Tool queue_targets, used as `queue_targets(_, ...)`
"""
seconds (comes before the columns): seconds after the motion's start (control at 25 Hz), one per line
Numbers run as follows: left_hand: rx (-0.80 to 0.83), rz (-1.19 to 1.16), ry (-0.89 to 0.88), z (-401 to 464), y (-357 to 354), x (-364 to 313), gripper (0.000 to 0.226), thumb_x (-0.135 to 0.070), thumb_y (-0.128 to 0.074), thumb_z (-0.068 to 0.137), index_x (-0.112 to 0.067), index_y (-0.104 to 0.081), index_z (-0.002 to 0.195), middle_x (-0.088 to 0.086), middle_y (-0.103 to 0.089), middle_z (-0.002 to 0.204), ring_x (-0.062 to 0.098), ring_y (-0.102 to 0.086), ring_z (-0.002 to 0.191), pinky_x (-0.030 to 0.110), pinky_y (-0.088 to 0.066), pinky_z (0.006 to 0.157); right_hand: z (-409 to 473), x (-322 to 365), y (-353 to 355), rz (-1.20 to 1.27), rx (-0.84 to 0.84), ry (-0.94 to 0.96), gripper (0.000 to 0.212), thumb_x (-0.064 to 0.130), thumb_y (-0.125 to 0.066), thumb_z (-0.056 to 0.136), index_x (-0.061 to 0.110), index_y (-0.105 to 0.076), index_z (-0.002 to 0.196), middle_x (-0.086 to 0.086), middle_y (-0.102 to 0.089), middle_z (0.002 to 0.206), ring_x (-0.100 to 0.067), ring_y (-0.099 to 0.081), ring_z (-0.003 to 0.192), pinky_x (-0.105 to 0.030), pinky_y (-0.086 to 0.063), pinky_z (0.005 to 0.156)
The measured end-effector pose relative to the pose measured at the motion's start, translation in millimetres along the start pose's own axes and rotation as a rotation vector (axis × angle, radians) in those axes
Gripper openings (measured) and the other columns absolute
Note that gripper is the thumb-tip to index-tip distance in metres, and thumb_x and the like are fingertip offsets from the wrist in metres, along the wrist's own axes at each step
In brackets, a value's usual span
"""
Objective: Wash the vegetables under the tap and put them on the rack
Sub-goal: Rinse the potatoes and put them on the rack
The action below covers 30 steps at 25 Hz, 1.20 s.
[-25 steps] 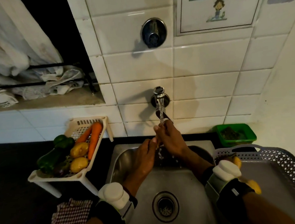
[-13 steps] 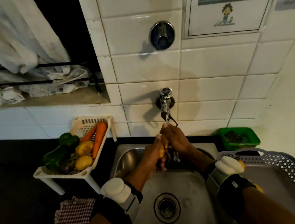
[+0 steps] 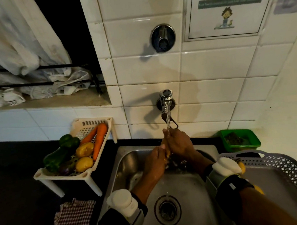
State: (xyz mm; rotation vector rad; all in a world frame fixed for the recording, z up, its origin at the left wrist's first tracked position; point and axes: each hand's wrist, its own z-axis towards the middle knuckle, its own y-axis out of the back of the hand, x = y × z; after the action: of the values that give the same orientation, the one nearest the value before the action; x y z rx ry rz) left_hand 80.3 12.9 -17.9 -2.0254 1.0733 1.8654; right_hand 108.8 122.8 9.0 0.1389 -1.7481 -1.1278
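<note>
At the centre of the frame both hands meet under the tap (image 3: 166,100), over the sink (image 3: 186,189). The left hand (image 3: 154,163) has its fingers curled shut around the lower end of a yellowish vegetable (image 3: 166,149), probably a potato, only a sliver of which shows between the hands. The right hand (image 3: 179,143) closes over its upper end, fingers wrapped down tight, and the water stream lands on the right hand's knuckles. At the left of the frame a white rack (image 3: 63,175) stands on the dark table (image 3: 16,186), holding two carrots (image 3: 100,140), two potatoes (image 3: 84,157), green peppers (image 3: 61,152) and a dark aubergine (image 3: 66,169), all packed touching one another. At the lower right a grey basket (image 3: 292,164) sits beside the sink; something yellow (image 3: 241,166) in it peeks out behind the right wrist. A green tray (image 3: 240,140) sits behind the basket against the tiles, and a checked cloth (image 3: 73,221) lies at lower left.
</note>
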Motion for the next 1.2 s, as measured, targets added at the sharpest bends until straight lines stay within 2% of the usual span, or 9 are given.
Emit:
queue_targets(0.16, -0.064, -0.004, -0.061, 11, 4, 13, 0.048, -0.043, -0.035, 0.099, -0.005, -0.062, 0.091, 0.005, -0.057, 0.075, 0.015, -0.049, 0.066, 0.032, -0.043, 0.068, 3, 2, -3, 0.168, 0.075, -0.080, 0.053, 0.058, -0.034, 0.095, 0.016, -0.060, 0.076, -0.005, -0.065, 0.079, -0.019, -0.062, 0.079, -0.032, -0.045, 0.075)
queue_targets(0.28, -0.091, -0.156, -0.004, 16, 8, 13, 0.036, -0.041, -0.038, 0.097, -0.020, -0.054, 0.073, 0.006, -0.055, 0.073, 0.013, -0.048, 0.062, 0.031, -0.044, 0.062, -12, -4, -8, 0.222, 0.126, 0.062, 0.033, 0.047, -0.043, 0.095, 0.018, -0.058, 0.098, -0.001, -0.065, 0.090, -0.014, -0.060, 0.085, -0.030, -0.046, 0.078)
queue_targets(0.36, -0.081, -0.097, 0.011, 18, 7, 8, 0.034, -0.039, -0.038, 0.098, -0.023, -0.049, 0.070, 0.004, -0.053, 0.075, 0.012, -0.047, 0.062, 0.033, -0.045, 0.066, -16, -7, -6, 0.332, 0.121, 0.076, 0.025, 0.037, -0.046, 0.096, 0.015, -0.055, 0.104, 0.000, -0.062, 0.094, -0.015, -0.059, 0.087, -0.025, -0.044, 0.074)
queue_targets(0.52, -0.138, 0.131, -0.019, 15, 4, 6, 0.041, -0.041, -0.034, 0.099, -0.012, -0.061, 0.087, 0.006, -0.056, 0.084, 0.022, -0.051, 0.079, 0.033, -0.042, 0.074, -3, -5, -7, 0.283, -0.017, 0.022, 0.026, 0.032, -0.040, 0.100, 0.014, -0.056, 0.089, -0.006, -0.061, 0.087, -0.022, -0.059, 0.084, -0.035, -0.048, 0.079)
queue_targets(0.72, -0.101, 0.103, 0.004, 12, 15, 5, 0.038, -0.034, -0.035, 0.101, -0.025, -0.044, 0.065, -0.005, -0.047, 0.066, 0.006, -0.042, 0.057, 0.020, -0.035, 0.056, -1, -3, -9, 0.540, 0.091, -0.046, 0.042, 0.044, -0.049, 0.095, 0.014, -0.054, 0.066, -0.005, -0.058, 0.067, -0.020, -0.056, 0.068, -0.035, -0.048, 0.073)
queue_targets(0.84, -0.044, -0.184, 0.140, 19, 11, 0, 0.036, -0.029, -0.040, 0.099, -0.020, -0.046, 0.064, -0.003, -0.045, 0.058, 0.010, -0.040, 0.049, 0.024, -0.033, 0.047, -15, -7, -7, 0.399, 0.110, 0.043, 0.031, 0.045, -0.052, 0.092, 0.015, -0.060, 0.091, -0.004, -0.065, 0.087, -0.018, -0.061, 0.084, -0.032, -0.047, 0.079)
queue_targets(0.96, 0.000, -0.198, 0.145, 20, 3, -2, 0.033, -0.032, -0.043, 0.097, -0.020, -0.048, 0.066, -0.002, -0.046, 0.060, 0.011, -0.042, 0.050, 0.025, -0.036, 0.049, -17, -10, -3, 0.360, 0.005, 0.010, 0.021, 0.033, -0.050, 0.094, 0.014, -0.058, 0.101, -0.002, -0.062, 0.095, -0.017, -0.059, 0.090, -0.028, -0.043, 0.075)
queue_targets(1.08, 0.013, -0.181, 0.098, 11, 1, -4, 0.037, -0.028, -0.039, 0.099, -0.018, -0.045, 0.064, -0.004, -0.043, 0.056, 0.007, -0.040, 0.047, 0.021, -0.034, 0.045, -7, -7, 0, 0.283, -0.017, -0.070, 0.018, 0.026, -0.048, 0.095, 0.015, -0.057, 0.084, -0.003, -0.061, 0.085, -0.018, -0.058, 0.082, -0.030, -0.044, 0.072)
queue_targets(1.2, 0.139, -0.224, 0.215, 4, 13, -7, 0.042, -0.033, -0.035, 0.100, -0.017, -0.046, 0.063, -0.007, -0.039, 0.044, 0.004, -0.031, 0.032, 0.016, -0.024, 0.033, -2, -7, 2, 0.406, 0.063, -0.132, 0.033, 0.031, -0.048, 0.096, 0.014, -0.058, 0.069, -0.005, -0.060, 0.074, -0.017, -0.056, 0.072, -0.030, -0.045, 0.069)
